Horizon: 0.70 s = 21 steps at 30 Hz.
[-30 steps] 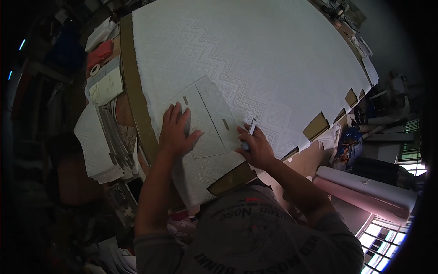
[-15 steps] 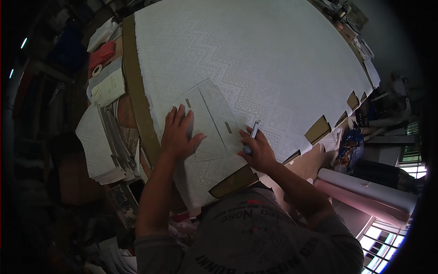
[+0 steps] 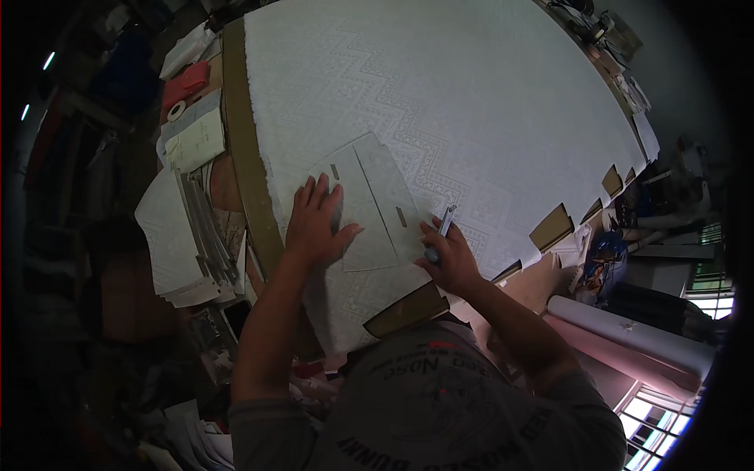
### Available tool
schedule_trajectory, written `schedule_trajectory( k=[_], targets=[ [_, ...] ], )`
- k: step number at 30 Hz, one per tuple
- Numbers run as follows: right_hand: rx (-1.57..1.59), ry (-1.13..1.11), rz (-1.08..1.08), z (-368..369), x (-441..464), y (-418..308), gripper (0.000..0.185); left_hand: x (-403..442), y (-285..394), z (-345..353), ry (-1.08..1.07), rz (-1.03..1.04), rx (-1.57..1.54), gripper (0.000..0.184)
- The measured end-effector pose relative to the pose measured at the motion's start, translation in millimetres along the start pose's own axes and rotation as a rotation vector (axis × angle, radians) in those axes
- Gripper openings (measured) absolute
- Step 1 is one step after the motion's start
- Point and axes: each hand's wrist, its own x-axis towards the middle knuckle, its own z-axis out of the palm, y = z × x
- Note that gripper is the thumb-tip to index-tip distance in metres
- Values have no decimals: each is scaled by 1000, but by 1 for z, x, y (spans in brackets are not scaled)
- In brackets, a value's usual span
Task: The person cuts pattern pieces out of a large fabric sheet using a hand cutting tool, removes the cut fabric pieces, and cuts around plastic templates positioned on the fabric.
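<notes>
A thin, see-through pattern template (image 3: pixel 378 184) with a long slit and two short slots lies on the patterned white sheet (image 3: pixel 440 86). My left hand (image 3: pixel 318 224) is spread flat with its fingers over the template's left edge and the thumb pointing right. At the template's lower right edge, my right hand (image 3: pixel 452 259) is closed around a slim silver tool with a bluish rounded end (image 3: pixel 447 221). Its silver end points up and away from me; I cannot make out its exact kind.
A stack of cut white pieces (image 3: pixel 184 243) stands left of the table. Behind it lie papers (image 3: pixel 196 141), a tape roll (image 3: pixel 177 111) and a red item (image 3: pixel 186 82). Brown notches (image 3: pixel 551 228) show along the sheet's right edge. Large rolls (image 3: pixel 628 330) rest at the right.
The whole view has shifted slightly, so everything sits a little further right. Both hands keep nearly the same places against the template, and the right still grips the slim silver tool.
</notes>
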Motion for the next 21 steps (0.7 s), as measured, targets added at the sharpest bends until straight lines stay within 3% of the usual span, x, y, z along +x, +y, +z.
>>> schedule_trajectory(
  k=[10, 21],
  targets=[
    [-33, 17, 7, 2, -2, -2, 53, -3, 2, -2, -10, -8, -3, 96],
    [-33, 11, 7, 3, -2, 0, 56, -2, 0, 1, -2, -5, -2, 94]
  ],
)
